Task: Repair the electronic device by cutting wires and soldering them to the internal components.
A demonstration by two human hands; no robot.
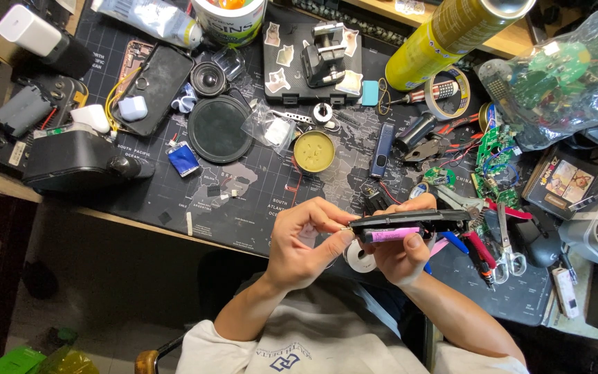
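Observation:
My right hand [401, 255] grips a slim black device [410, 221] with a pink cylindrical cell [390, 235] lying along its underside. It is held above the near edge of the dark desk mat [243, 201]. My left hand [300, 244] pinches the left end of the same device, where a thin wire shows, thumb and forefinger closed on it. A white roll of solder or tape [358, 257] lies just below the hands.
A round yellow tin [314, 151], a black disc [219, 129], a blue pouch cell [183, 158], and a black box [70, 161] lie on the mat. Pliers, scissors [506, 242] and green circuit boards [496, 156] crowd the right. A yellow spray can [451, 38] stands behind.

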